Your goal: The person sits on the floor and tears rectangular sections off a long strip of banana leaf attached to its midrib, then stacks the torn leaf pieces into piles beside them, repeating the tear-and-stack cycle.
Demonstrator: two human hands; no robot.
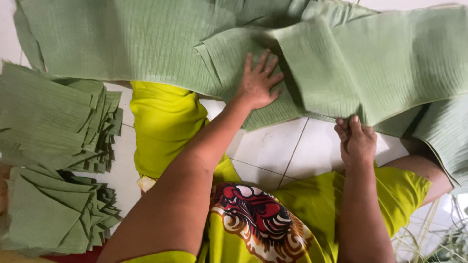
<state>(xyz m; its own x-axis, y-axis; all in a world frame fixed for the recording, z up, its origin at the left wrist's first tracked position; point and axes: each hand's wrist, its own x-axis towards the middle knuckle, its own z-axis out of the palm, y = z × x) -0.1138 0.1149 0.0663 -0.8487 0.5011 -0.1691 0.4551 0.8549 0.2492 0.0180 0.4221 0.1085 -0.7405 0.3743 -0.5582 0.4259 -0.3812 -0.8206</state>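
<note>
Fingers (267, 65) of left hand (257, 83) spread flat on green leaf strip (146, 44), right hand (357, 141) pinching its fold, cut stacks (53, 122) beside.

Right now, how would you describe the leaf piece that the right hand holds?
Follow the long green leaf strip across the white tiled floor to its right end. The right hand pinches the lower edge of a folded piece, the only one lifted.

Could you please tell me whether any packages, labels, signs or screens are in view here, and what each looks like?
No packages, labels, signs or screens show here.
Nearest to one: a printed design on the person's yellow-green clothing, bottom centre; a red, white and black mask-like figure with orange swirls.
Otherwise only plain green ribbed leaf sheets under the left hand and right hand, and cut stacks at left.
</note>
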